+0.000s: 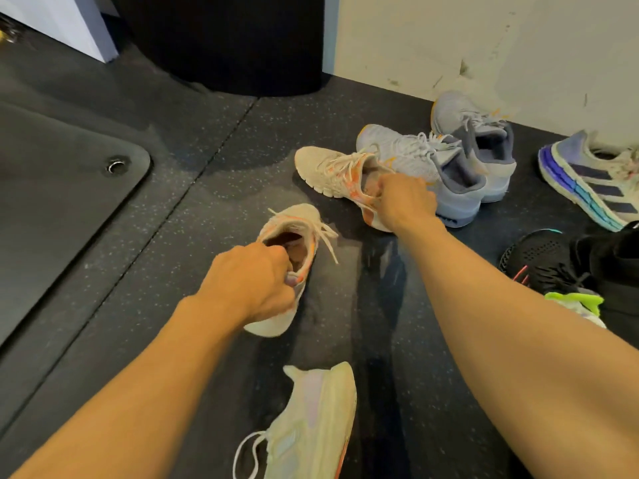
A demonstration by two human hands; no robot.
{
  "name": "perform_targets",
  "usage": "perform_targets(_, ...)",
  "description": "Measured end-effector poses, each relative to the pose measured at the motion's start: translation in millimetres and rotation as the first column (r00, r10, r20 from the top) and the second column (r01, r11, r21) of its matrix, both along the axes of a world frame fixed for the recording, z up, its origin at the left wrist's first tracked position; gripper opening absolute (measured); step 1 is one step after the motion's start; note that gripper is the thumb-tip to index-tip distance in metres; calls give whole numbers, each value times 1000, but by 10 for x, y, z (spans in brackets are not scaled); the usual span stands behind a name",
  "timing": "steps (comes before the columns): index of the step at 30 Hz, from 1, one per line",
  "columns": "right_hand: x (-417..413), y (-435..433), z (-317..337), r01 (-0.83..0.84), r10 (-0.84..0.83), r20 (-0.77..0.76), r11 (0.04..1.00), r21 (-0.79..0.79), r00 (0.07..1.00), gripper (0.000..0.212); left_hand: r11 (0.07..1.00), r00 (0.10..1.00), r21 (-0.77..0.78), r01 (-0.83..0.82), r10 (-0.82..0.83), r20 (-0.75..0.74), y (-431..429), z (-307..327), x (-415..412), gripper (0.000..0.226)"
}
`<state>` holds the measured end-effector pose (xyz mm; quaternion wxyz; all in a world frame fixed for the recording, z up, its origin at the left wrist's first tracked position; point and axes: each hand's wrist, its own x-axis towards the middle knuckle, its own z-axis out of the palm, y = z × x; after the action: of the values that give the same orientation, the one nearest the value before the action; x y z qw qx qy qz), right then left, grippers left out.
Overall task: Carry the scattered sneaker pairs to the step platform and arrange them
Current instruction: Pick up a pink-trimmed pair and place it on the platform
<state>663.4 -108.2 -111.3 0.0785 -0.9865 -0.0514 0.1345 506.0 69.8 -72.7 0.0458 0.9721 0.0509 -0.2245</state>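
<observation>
Two-item location: near sneaker (298,216) at the centre of the speckled floor (207,209); far sneaker (328,171) beyond it, rightward, touching a grey-blue sneaker (411,150).
Near sneaker axis: runs away from the person; toe points away, heel nearest.
Far sneaker axis: slanted; toe points left and away.
Left hand (252,281): arm extended, knuckles up; fingers curled, pinching the near sneaker's heel collar.
Right hand (404,202): arm extended farther; fingers curled into the far sneaker's collar.
</observation>
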Motion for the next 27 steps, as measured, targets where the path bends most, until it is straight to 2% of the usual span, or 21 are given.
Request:
perform_targets(3,-5,58,-99,-6,5,-20,998,-56,1000,50,987,982,-6,-160,160,102,-8,-133,13,28)
perform_targets(5,-37,82,-135,-26,25,-15,995,-93,1000,50,973,964,-51,-226,230,131,-61,-217,64,27)
perform_targets(10,-256,80,-74,-49,40,-89,994,-99,995,42,936,930,-124,-328,343,130,-223,-234,184,30)
perform_targets(15,-750,-11,289,-147,136,-163,987,-59,977,41,923,917,-143,-358,376,134,-409,205,-2,34)
perform_targets(18,-1073,-56,878,-189,189,-115,982,12,975,32,923,913,-151,-354,376,156,-488,736,-192,30)
perform_targets(21,-1349,-41,1732,-217,218,6,973,79,976,27,919,904,-190,-347,381,195,-539,1501,-325,24)
perform_targets(27,-1563,33,4061,-321,292,194,937,141,937,5,912,840,-236,-334,402,365,-408,3737,-508,19)
